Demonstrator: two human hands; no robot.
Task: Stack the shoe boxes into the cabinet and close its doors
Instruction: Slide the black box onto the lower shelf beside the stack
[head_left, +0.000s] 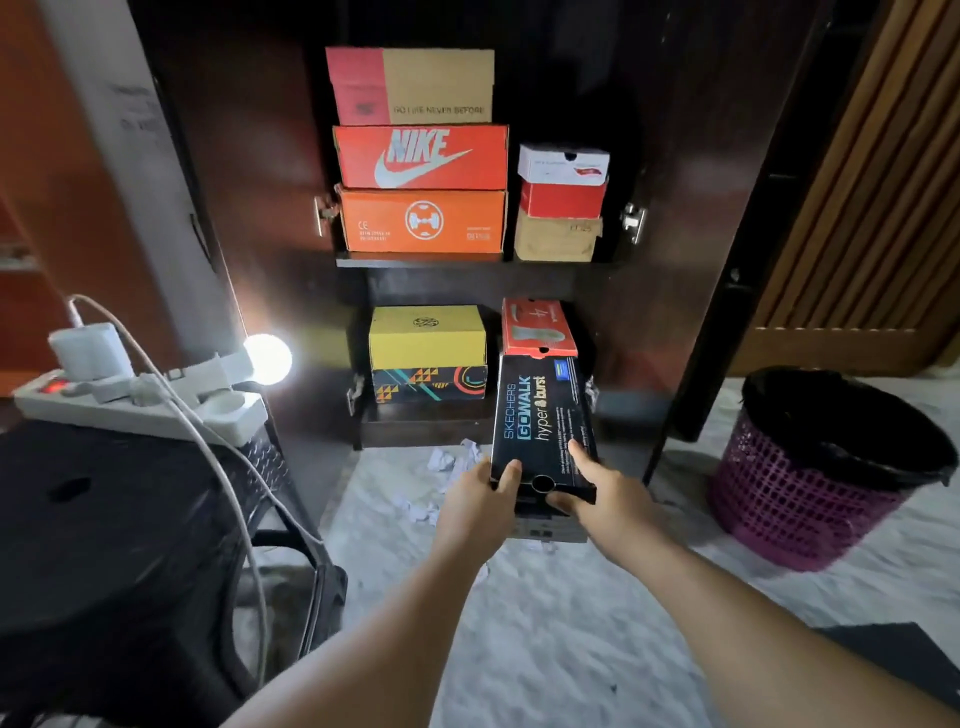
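Head view, item by item.

Black shoe box (540, 415): we hold it lengthwise, pointing into the lower compartment of the cabinet (260, 156), its far end at the compartment's right side and its near end out over the floor. Our left hand (480, 501) grips the near left corner, thumb curled on the lid. Our right hand (605, 493) grips the near right corner, fingers laid over the lid and thumb curled under the near edge. The box thus lies ahead of both hands, between them, gripped only at its near end.

Red box (537, 327): directly beyond the black shoe box, its near edge touching or just above the black lid; we cannot tell which.

Yellow box (427, 336): lower compartment, left, resting on a patterned box (430, 383).

Upper shelf, left stack: orange box (422, 221) at the bottom, Nike box (422, 157) on it, tan and red box (410, 85) on top.

Upper shelf, right stack: brown box (556, 236), a red and white box (563, 179) above.

Cabinet doors: both stand open.

Surroundings: purple basket (810, 499) with a black liner, right; power strip (140, 402) with a lit bulb (267, 358), left, on a black stool (104, 519); paper scraps (447, 460) on the floor before the cabinet.
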